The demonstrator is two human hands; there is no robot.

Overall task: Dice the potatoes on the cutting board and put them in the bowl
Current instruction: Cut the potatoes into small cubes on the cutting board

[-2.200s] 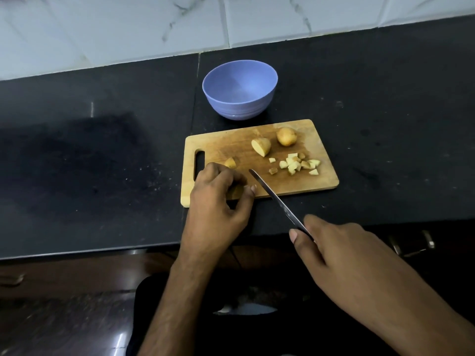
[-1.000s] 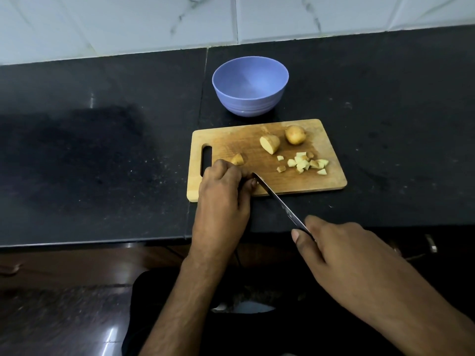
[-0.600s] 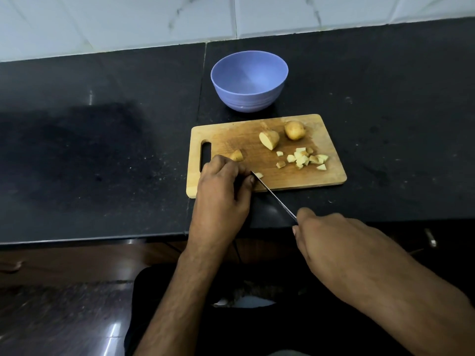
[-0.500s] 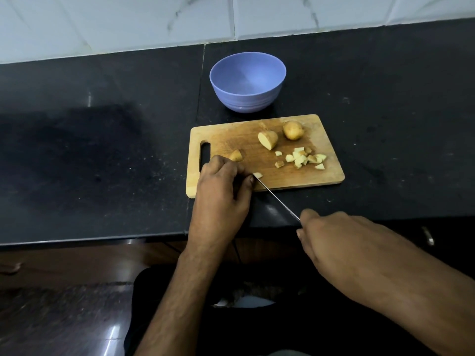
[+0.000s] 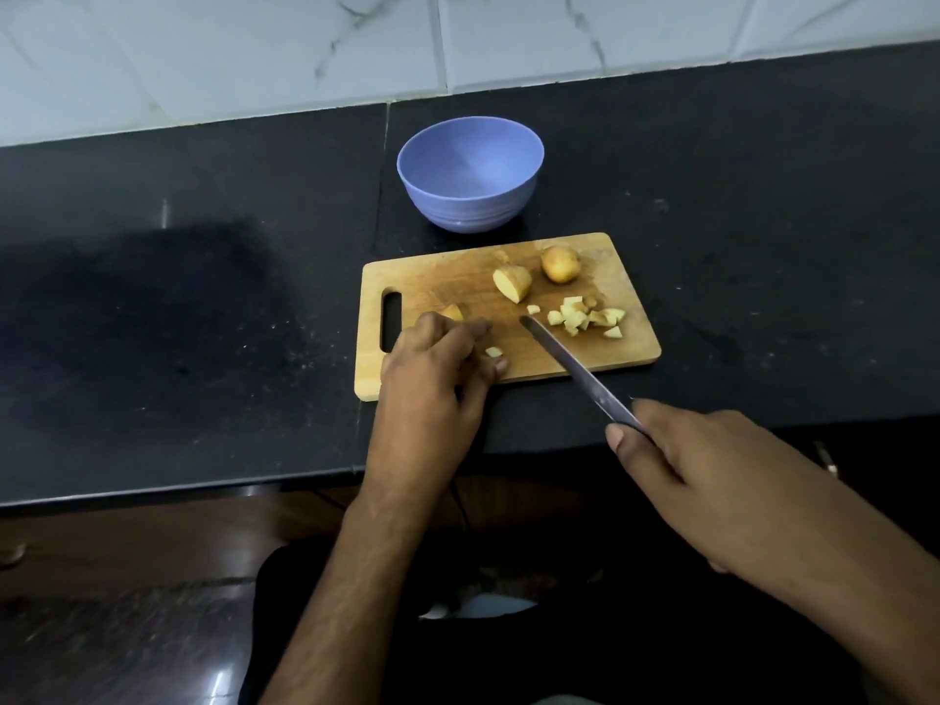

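Swinging away from the left hand (image 5: 437, 363), the knife (image 5: 575, 368) now points its tip mid cutting board (image 5: 630, 343), gripped by the right hand (image 5: 712, 475). Curled left fingers pin a potato piece (image 5: 452, 312) near the board's handle slot. A small diced pile (image 5: 585, 315), a half potato (image 5: 512, 283) and a whole potato (image 5: 559, 264) remain; the bowl (image 5: 470, 183) behind the board holds nothing, with open counter (image 5: 763, 246) around it.

Head-worn view, steeply down onto near counter (image 5: 203, 297)
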